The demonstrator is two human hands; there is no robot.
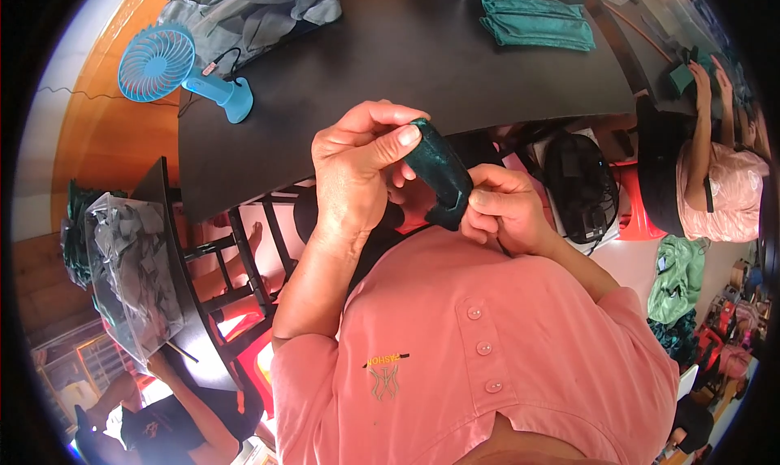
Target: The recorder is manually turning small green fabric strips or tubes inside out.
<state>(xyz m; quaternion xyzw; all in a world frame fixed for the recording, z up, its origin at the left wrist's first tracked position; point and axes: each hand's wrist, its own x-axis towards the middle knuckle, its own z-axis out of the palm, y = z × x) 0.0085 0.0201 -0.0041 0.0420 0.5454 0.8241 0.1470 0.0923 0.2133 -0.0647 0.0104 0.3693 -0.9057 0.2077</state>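
Observation:
A dark green velvety strip of cloth, folded or tube-like, is stretched at a slant between my hands in front of my chest, near the table's front edge. My left hand pinches its upper end between thumb and fingers. Lower down and to the right, my right hand grips the bottom end, its fingers curled in. Part of that lower end is bent over, and the fingers partly cover it.
On the dark table stand a blue handheld fan, a heap of grey cloth and a stack of folded green cloth. A bag of grey pieces lies left. Other people sit at both sides; a black fan is right.

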